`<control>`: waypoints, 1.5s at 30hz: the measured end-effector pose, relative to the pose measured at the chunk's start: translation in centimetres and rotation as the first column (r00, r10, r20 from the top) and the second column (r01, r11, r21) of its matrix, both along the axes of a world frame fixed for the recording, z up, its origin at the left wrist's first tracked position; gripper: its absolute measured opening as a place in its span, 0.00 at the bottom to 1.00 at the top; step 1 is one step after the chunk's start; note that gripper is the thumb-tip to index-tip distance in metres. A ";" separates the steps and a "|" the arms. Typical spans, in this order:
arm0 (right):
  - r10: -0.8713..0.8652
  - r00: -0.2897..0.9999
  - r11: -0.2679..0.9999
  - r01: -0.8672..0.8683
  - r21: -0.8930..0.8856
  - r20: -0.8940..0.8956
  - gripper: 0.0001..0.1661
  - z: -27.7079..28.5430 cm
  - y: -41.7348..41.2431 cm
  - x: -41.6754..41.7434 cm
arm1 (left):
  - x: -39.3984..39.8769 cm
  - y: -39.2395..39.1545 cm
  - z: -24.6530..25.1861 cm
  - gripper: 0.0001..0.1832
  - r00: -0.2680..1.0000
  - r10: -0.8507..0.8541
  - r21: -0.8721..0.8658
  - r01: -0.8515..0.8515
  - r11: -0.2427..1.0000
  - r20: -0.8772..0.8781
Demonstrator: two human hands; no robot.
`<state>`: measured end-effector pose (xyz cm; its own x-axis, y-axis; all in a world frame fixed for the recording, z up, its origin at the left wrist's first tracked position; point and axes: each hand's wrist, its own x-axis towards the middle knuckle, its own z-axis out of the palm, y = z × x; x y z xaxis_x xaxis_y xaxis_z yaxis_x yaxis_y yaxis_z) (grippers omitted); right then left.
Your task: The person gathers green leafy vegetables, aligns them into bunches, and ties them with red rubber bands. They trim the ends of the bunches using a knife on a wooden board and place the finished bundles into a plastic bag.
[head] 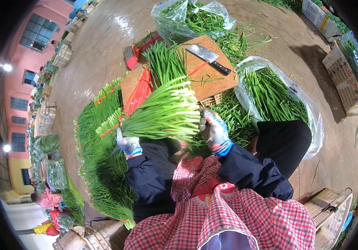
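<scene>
My left hand, in a patterned work glove, grips the leafy end of a large bunch of garlic chives. The bunch lies sideways across my lap, its pale stem ends fanned out to the right. Close beside those ends is my right hand, gloved too, with curled fingers; whether it pinches any stem is hidden. Beyond the bunch, more loose chives and a bundle of red ties lie on a wooden board. A cleaver with a black handle rests on the board's right part.
Tied chive bundles are heaped left of my legs. Plastic bags of chives stand right and beyond the board. A red broom lies nearby. Plastic crates stand far right. A person is at far left.
</scene>
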<state>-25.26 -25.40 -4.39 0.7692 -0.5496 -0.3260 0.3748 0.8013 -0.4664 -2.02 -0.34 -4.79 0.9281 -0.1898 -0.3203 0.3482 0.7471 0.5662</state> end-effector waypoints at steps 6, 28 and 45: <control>0.014 0.999 1.000 -0.013 0.017 -0.050 0.17 0.1 -2.5 -2.9 | -0.9 -0.7 2.4 0.22 0.992 0.099 0.074 -0.093 0.993 -0.081; 0.354 0.921 0.760 -0.384 -0.525 -0.161 0.21 3.8 -3.5 0.8 | -0.9 2.1 0.0 0.25 0.956 -0.293 -0.135 0.291 0.947 0.001; 0.016 0.986 0.412 -0.158 -0.897 -0.166 0.14 5.9 -0.6 -0.7 | -2.1 2.3 -1.5 0.24 0.816 -0.449 -0.384 0.570 0.726 0.363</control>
